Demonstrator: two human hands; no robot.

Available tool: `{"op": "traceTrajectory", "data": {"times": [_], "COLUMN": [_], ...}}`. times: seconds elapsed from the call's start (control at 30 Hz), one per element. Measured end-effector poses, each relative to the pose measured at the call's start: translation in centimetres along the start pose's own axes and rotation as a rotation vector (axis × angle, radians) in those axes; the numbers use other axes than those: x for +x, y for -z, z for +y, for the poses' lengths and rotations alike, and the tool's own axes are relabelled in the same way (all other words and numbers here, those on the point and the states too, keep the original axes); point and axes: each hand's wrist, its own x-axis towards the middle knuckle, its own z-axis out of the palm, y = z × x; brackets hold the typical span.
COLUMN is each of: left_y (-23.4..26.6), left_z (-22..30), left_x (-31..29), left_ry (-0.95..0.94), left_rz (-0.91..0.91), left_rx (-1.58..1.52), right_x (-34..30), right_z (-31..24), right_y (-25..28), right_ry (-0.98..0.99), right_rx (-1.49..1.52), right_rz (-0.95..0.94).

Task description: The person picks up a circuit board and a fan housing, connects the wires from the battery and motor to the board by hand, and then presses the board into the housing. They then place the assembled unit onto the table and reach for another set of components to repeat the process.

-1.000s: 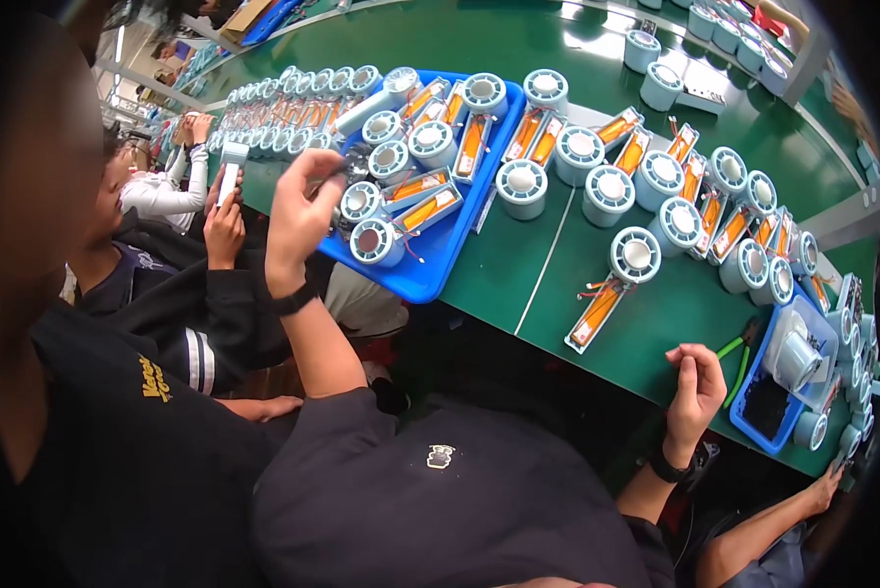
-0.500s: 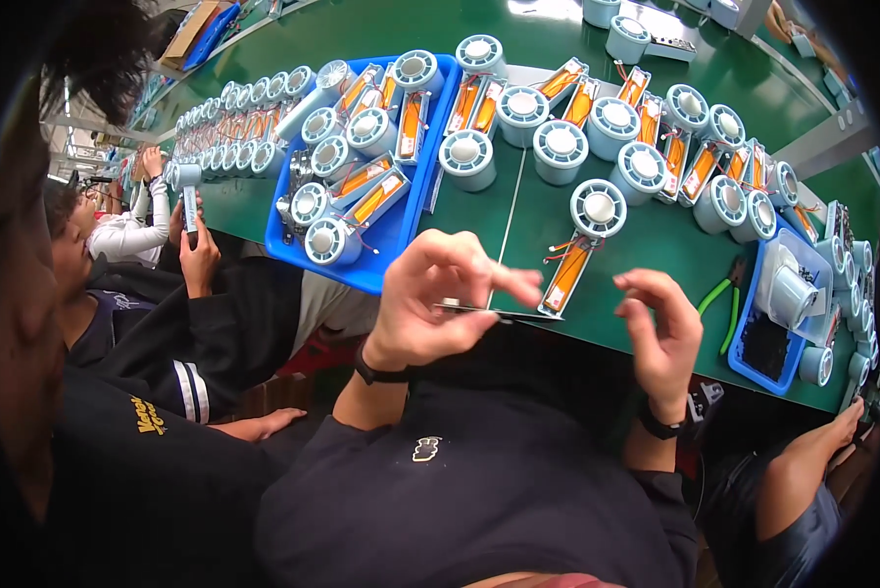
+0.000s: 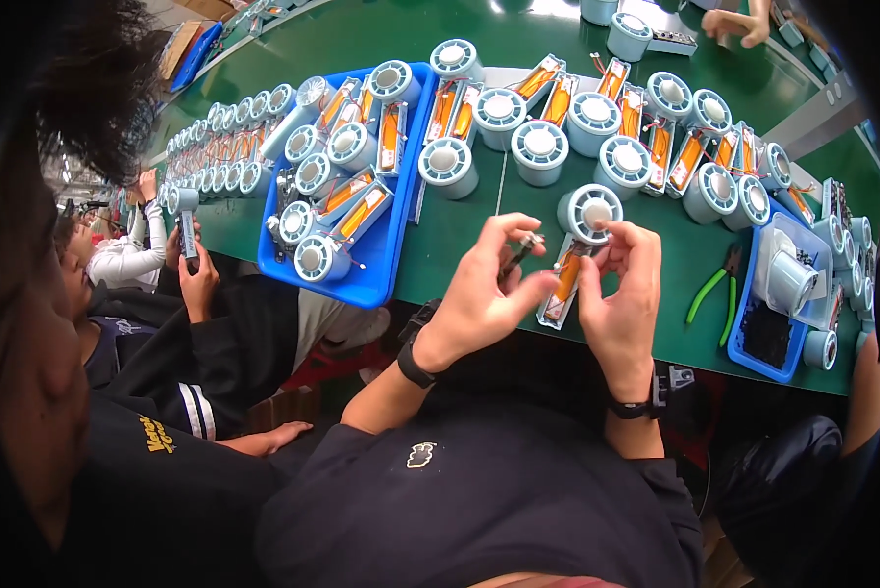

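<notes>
Between the thumb and fingers of my left hand (image 3: 484,299) is a small, thin dark circuit board (image 3: 518,257), seen nearly edge-on. Just right of it lies a handheld fan part with a round light-blue head (image 3: 591,214) and an open handle holding an orange battery (image 3: 563,279), its lower end toward the table edge. My right hand (image 3: 624,299) curls over that handle's right side, fingertips drawn together just below the head, near where the thin wires come out. Whatever those fingertips pinch is hidden.
A blue tray (image 3: 386,279) of similar fan parts stands left, and more fan parts (image 3: 540,147) crowd the green table (image 3: 440,235). Green-handled cutters (image 3: 711,299) lie right, beside a blue bin (image 3: 796,365) with small black pieces. Co-workers sit on both sides; another person's hand (image 3: 739,27) shows far right.
Both hands have moved up to the fan part, the left rightward with the board now tilted upright. My right hand has closed in beside the handle. Another person's hand has appeared across the table.
</notes>
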Motion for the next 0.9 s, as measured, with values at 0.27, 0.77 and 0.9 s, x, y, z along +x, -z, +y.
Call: {"op": "traceTrajectory", "data": {"times": [0.27, 0.77, 0.9], "left_y": [0.3, 1.1, 1.1], "left_z": [-1.6, -0.5, -1.3], "left_x": [1.1, 2.0, 2.0], "left_ry": [-0.016, 0.083, 0.019], "left_rz": [-0.003, -0.050, 0.022], "left_rx": [0.038, 0.020, 0.079], "right_x": [0.2, 0.9, 0.7], "right_z": [0.1, -0.5, -0.4], "right_y": [1.5, 1.9, 2.3], "right_ry": [-0.183, 0.024, -0.051], "right_rx": [0.164, 0.136, 0.108], "right_rz": [-0.012, -0.094, -0.100]}}
